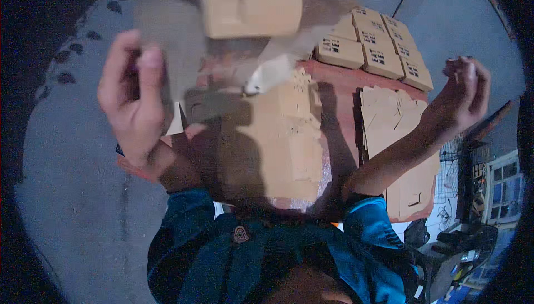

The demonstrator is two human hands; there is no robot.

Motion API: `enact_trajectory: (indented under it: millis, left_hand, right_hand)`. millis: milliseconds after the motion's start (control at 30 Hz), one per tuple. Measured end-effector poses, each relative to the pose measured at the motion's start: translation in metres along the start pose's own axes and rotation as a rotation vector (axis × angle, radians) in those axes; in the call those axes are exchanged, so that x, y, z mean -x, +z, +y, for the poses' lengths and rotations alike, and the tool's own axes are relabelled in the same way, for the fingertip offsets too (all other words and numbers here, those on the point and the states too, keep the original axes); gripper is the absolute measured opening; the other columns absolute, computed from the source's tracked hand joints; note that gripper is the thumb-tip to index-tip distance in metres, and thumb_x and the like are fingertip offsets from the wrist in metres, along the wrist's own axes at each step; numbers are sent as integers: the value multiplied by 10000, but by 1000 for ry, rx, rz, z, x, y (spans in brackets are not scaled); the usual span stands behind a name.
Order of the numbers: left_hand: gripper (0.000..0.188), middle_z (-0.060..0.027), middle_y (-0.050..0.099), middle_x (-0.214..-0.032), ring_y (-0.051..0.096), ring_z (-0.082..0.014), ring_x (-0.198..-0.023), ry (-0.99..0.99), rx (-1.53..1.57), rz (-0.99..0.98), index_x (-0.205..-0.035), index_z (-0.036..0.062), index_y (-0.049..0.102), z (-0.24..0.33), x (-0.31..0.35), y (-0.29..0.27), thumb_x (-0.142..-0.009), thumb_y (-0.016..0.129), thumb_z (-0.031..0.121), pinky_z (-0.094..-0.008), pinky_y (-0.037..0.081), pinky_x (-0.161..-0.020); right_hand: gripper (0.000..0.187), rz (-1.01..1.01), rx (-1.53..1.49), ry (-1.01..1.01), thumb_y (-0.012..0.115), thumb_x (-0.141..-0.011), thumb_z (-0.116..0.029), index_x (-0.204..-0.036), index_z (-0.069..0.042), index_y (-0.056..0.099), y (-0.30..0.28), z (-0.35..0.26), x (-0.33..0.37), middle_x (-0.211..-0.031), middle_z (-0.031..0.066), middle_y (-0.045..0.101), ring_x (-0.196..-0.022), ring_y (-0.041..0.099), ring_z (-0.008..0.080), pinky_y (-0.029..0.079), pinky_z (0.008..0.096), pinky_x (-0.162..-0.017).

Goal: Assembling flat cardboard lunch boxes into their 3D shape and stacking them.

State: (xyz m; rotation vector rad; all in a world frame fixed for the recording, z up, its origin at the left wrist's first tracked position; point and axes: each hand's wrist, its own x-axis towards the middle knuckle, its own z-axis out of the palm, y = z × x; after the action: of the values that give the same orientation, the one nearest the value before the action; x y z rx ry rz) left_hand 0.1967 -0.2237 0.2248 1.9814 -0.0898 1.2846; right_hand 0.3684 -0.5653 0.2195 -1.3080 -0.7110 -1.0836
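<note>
My left hand [133, 98], raised at the left of the table, has its thumb and fingers closed around the edge of a thin greyish sheet [175, 37], smeared by motion. On the right, my right hand [467, 92] is up in the air with fingers curled together; whatever sits at its fingertips is too small to name. Between my arms lies a stack of flat brown cardboard box blanks [278, 148], partly in shadow. A blurred white object [272, 74] of unclear kind is above the stack's far end. Beneath my right forearm lies another pile of flat cardboard blanks [384, 117].
Folded cardboard boxes [381, 53] with black print stand in rows at the table's far right. A larger cardboard box [253, 10] with a slot is at the far middle. The table [347, 81] is reddish. A dark chair-like object [461, 243] stands at lower right.
</note>
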Motion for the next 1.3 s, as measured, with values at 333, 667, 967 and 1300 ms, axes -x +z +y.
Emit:
enact_trajectory:
  millis: [333,667,967,1300]
  left_hand:
    - [264,-109,670,-1093,627,-127,-972,-93,548,187,-1239,7,488,-61,-25,1,-1027,558,148,-248,483,-858]
    - [296,-115,657,-1057,679,-172,-840,-298,710,33,-1261,28,474,-106,-39,26,-1042,518,222,-329,604,-680]
    - [303,-114,651,-1053,676,-186,-841,-603,900,51,-1266,30,509,-123,-37,56,-1050,491,240,-332,589,-747]
    - [363,-118,635,-1199,648,-217,-1072,-600,929,-26,-1356,23,463,-143,-34,70,-1051,493,217,-369,540,-922]
  right_hand:
    - [283,-722,132,21,752,-782,-71,-1051,-19,685,68,-31,16,-880,72,675,-699,577,129,472,256,-654]
    - [472,-500,72,149,591,-811,108,-1239,-84,644,80,33,23,-1390,148,482,-1352,463,308,516,350,-1027]
    - [504,-821,-175,551,563,-767,137,-1247,-10,603,68,64,22,-1241,115,642,-1182,622,241,524,371,-1022]
    - [259,-605,-77,383,732,-792,47,-1047,42,688,77,72,27,-1083,86,694,-995,666,161,543,291,-897]
